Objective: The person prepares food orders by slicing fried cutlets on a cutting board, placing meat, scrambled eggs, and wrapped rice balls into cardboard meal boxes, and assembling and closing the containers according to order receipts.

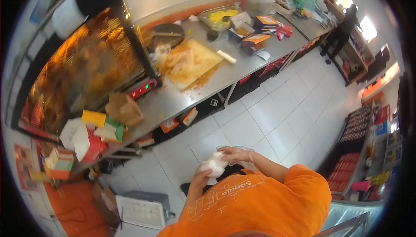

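A white plastic bundle (215, 165), knotted or twisted at its top, is held in front of the orange shirt. My left hand (203, 177) has its fingers wrapped round the lower left side of the bundle. At the bundle's top, my right hand (234, 154) pinches it, with thin clear plastic around the fingers and wrist. What the bundle contains is hidden.
A metal counter (162, 113) bears a yellow cutting board (203, 65) with food scraps, a knife and boxes. Left stands a lit glass food cabinet (82, 68). A white crate (141, 211) is on the floor, and a person (345, 31) stands far right.
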### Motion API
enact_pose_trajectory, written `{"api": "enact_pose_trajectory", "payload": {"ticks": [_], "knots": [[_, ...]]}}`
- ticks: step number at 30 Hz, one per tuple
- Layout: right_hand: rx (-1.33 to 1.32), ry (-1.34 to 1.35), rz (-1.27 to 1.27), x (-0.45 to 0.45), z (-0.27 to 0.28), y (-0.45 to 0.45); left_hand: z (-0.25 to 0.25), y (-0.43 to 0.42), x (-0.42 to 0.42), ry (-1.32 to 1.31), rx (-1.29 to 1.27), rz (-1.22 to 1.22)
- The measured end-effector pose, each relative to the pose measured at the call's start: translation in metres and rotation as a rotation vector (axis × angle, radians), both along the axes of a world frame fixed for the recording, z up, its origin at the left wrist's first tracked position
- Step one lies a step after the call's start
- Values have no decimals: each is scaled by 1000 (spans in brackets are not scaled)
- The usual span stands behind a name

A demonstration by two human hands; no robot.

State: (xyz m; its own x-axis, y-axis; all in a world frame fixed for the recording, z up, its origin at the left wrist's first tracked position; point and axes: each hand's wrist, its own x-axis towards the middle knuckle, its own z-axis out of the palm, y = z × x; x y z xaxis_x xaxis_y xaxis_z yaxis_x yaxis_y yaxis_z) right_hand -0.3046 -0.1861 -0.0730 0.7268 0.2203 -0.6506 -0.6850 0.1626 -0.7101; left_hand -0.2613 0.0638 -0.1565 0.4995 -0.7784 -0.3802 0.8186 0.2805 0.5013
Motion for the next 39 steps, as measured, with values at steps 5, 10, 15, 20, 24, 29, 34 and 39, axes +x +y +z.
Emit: {"api": "enact_pose_trajectory", "payload": {"ticks": [5,10,15,20,24,29,34,39], "knots": [[184,-30,-210,24,-5,-102,53,-113,65,-76,-22,-189],[309,-67,-562,56,-38,-199,64,-193,146,-81,138,-121],[35,-116,-962,119,-33,-335,69,-309,265,-52,199,-51],[-916,-33,-710,208,11,-482,101,-486,382,-599,329,-35],[-849,-132,-88,263,40,-564,140,-631,440,-1669,592,51],[-818,-181,414,319,20,-627,134,-758,472,-1857,1072,-470],[-871,-567,26,339,-26,-662,68,-807,510,-1681,1369,-761],[-641,-253,449,377,-36,-685,48,-802,517,-1492,1367,-841]]}}
